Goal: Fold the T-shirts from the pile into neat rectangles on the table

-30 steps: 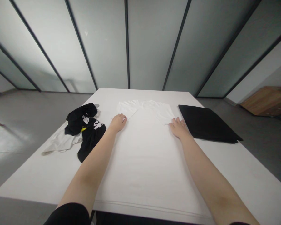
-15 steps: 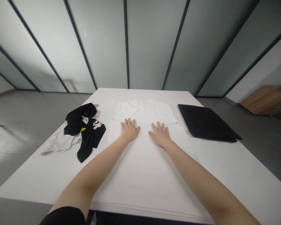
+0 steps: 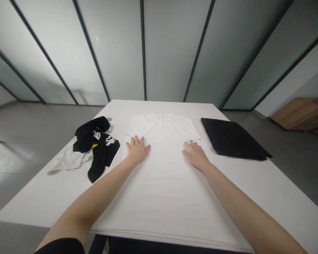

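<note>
A white T-shirt lies spread flat, its short sleeves and collar toward the far side and its hem along the near table edge. Palm down, my left hand rests on the shirt just below the left sleeve, fingers spread. My right hand lies flat near the right sleeve's hem, its fingers stretched out. Neither hand grips anything.
On the left of the white table is a crumpled black garment with white print, partly over a white cloth. A flat black folded item lies right. Frosted glass panels stand behind.
My hands have slid apart across the shirt, the left one outward to the left and the right one outward to the right. The shirt and other garments stay in place.
</note>
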`<state>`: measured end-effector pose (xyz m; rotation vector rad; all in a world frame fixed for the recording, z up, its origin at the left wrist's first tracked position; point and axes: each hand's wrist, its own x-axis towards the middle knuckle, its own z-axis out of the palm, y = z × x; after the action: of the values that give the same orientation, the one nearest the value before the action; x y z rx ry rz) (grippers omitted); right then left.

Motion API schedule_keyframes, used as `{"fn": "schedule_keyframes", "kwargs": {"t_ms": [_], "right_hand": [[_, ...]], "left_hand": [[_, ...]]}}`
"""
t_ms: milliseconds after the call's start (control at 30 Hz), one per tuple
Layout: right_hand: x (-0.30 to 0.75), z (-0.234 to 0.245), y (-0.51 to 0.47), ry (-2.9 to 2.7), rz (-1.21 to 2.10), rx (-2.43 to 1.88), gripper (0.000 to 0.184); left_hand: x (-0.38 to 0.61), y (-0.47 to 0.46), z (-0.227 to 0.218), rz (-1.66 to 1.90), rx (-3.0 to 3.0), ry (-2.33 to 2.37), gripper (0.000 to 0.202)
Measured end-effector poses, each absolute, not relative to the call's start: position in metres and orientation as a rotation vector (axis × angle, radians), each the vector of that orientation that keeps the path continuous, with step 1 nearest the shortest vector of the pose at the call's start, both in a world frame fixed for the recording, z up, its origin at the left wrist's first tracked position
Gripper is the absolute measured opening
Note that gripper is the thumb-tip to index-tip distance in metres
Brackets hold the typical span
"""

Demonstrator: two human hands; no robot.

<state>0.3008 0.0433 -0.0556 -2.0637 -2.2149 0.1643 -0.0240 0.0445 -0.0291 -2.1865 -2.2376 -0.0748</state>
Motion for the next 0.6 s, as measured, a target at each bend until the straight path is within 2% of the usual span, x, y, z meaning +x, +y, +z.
{"fn": "schedule_keyframes", "kwargs": {"t_ms": [233,600], "right_hand": [[0.280,-0.051,0.020,-2.187,0.135,-2.153,0.071],[0.263,-0.048,0.055,-2.154,0.122,-2.202,0.070]], "left_hand": [[-0.007,0.022,-0.032,0.013,-2.272,-2.230,0.090],[-0.002,0.062,-0.040,-0.015,-2.249,-2.297,0.093]]}}
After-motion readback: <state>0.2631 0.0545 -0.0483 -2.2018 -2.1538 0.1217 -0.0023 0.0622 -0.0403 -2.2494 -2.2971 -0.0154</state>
